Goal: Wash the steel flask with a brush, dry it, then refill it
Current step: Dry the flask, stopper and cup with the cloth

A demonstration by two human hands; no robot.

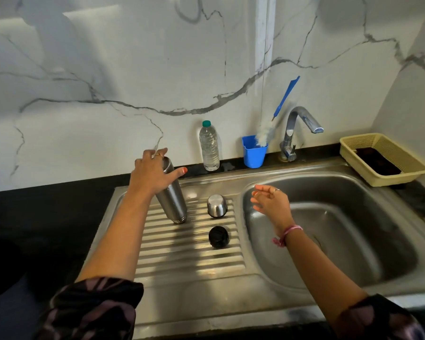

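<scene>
The tall cylindrical steel flask (171, 192) is seen standing on the ribbed steel draining board (189, 244), tilted slightly to the left, with its upper part wrapped by the left hand (152, 173); the fingers are curled round the flask's neck and the thumb is stretched out to the right. The right hand (270, 200) is held above the left edge of the steel sink basin (329, 231), its grip relaxed and spread, with nothing held. Just right of the flask, a small steel cup lid (217, 205) is set upside down on the board, and a round black stopper (219, 237) lies nearer the camera, apart from it. Against the marble-patterned wall (108, 69), on the black table (35, 217), a clear plastic water bottle with a green cap (209, 147) is placed beside a blue plastic cup (254, 153), in which a white-bristled bottle brush with a blue handle (284, 96) is propped. A chrome tap (297, 128) is mounted behind the basin, and a pale yellow plastic basket (407, 165) is set at the far right.
</scene>
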